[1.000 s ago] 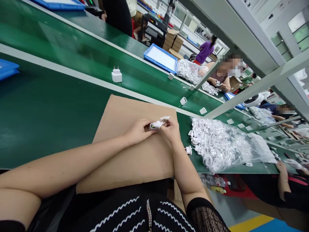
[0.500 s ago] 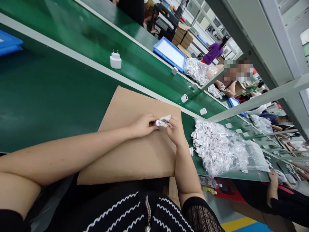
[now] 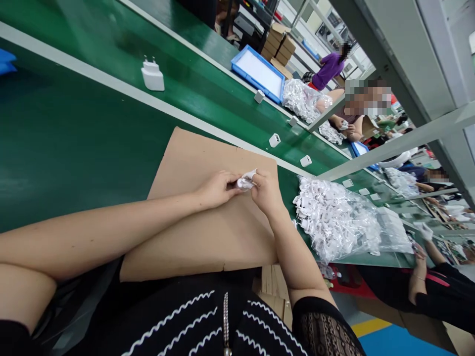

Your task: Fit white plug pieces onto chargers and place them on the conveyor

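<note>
Both hands meet above a sheet of brown cardboard on the green bench. My left hand is closed, its thumb and fingertips pinching a small white plastic part. My right hand is closed on the same part from the other side, with white covers on some of its fingers. The fingers hide much of the part, so its exact shape is unclear. Right of the cardboard lies a clear plastic bag full of white plastic pieces, near my right forearm.
Beyond a pale rail runs a green conveyor belt carrying a white plug charger and several white charger housings. A blue tray stands across it. A slanting metal frame rises at right. Co-workers sit along the line.
The plug charger and the housings have shifted left along the belt. My right hand has drawn closer to my left around the white part, its fingers more curled.
</note>
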The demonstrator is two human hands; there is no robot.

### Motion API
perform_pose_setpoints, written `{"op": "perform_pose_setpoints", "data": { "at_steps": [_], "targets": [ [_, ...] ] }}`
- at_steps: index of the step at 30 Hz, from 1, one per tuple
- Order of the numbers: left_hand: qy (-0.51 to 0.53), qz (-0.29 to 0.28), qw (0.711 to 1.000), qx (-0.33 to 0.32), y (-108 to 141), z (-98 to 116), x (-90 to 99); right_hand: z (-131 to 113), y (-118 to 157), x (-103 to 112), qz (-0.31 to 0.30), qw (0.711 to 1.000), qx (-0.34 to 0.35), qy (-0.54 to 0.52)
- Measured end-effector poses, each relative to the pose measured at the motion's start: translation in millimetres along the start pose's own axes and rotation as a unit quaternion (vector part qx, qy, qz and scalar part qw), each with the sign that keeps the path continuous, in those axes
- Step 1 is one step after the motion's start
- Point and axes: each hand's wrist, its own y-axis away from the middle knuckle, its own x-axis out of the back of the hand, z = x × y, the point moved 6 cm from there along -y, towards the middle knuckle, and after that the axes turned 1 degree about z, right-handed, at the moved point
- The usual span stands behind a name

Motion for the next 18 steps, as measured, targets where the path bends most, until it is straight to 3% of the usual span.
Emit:
{"op": "perform_pose_setpoints", "data": {
  "at_steps": [7, 14, 18],
  "targets": [
    [-0.069, 0.027, 0.997, 0.008, 13.1, 0.2, -3.5, 2.1, 4.8, 2.8, 0.026, 0.999, -0.035, -0.02],
    [-0.251, -0.021, 0.968, -0.009, 18.6, 8.4, -13.4, -7.2, 6.6, 5.2, 0.006, 0.997, -0.074, 0.022],
    [-0.203, -0.007, 0.979, 0.0, 13.5, 13.6, -3.6, -9.0, 26.2, 19.5, 0.043, 0.994, -0.092, -0.043]
  ]
}}
